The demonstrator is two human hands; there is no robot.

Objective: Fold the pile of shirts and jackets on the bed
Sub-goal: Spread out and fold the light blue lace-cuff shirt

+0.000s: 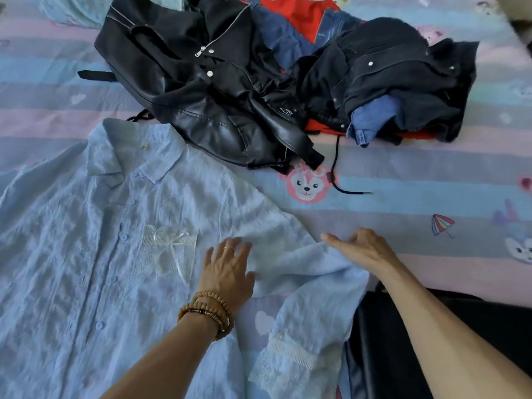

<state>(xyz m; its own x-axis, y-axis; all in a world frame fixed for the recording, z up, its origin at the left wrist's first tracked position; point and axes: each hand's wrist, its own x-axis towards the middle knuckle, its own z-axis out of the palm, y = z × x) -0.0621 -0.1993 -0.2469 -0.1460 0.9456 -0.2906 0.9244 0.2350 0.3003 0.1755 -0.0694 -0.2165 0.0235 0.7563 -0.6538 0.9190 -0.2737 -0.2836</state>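
Note:
A light blue button-up shirt (95, 249) lies spread face up on the bed, collar toward the far side, with a lace pocket and white bow on its chest. Its right sleeve (305, 306) bends back toward me, lace cuff at the near end. My left hand (227, 269), wearing wooden bead bracelets, presses flat on the shirt near the armpit. My right hand (359, 249) lies with straight fingers on the sleeve's shoulder edge. Beyond the shirt sits the pile: a black leather jacket (201, 90), a dark denim jacket (397, 73), with blue and red garments (302, 15) beneath.
The bedsheet (417, 180) has pastel stripes with cartoon prints. A black drawstring (336, 174) trails from the pile onto the sheet. A black surface (383, 341) shows at the bed's near right edge, under my right forearm.

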